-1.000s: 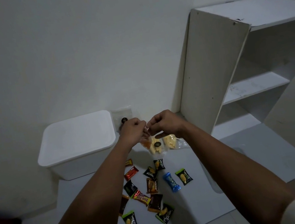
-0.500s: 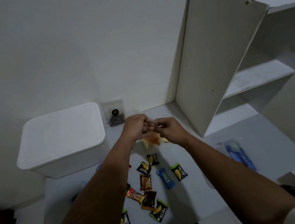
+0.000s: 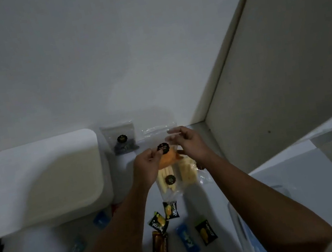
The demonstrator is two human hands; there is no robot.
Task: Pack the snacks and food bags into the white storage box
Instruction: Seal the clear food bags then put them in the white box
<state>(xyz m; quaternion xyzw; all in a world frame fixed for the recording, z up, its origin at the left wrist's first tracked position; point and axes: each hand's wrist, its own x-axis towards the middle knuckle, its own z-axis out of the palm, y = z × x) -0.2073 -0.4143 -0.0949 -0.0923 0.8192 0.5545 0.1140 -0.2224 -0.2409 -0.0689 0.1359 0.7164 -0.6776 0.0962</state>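
Both hands hold up a clear food bag (image 3: 166,154) with orange pieces and a black round label. My left hand (image 3: 146,166) pinches its left side and my right hand (image 3: 187,144) pinches its top right edge. Under it on the floor lie two clear bags of pale yellow sticks (image 3: 170,182). The white storage box (image 3: 37,184) stands at the left with its lid on. Another clear bag with dark contents (image 3: 122,139) leans against the wall beside the box. Several small snack packets (image 3: 171,209) lie on the white floor board between my arms.
A white shelf unit (image 3: 273,75) stands at the right, its side panel close to my right hand. A clear pack with blue contents (image 3: 253,239) lies by my right forearm. Blue wrapped items (image 3: 100,219) lie left of my left arm. The wall is straight ahead.
The view has dropped closer to the floor. My hands have moved apart and lifted the bag with orange pieces off the yellow bags, holding it spread between them.
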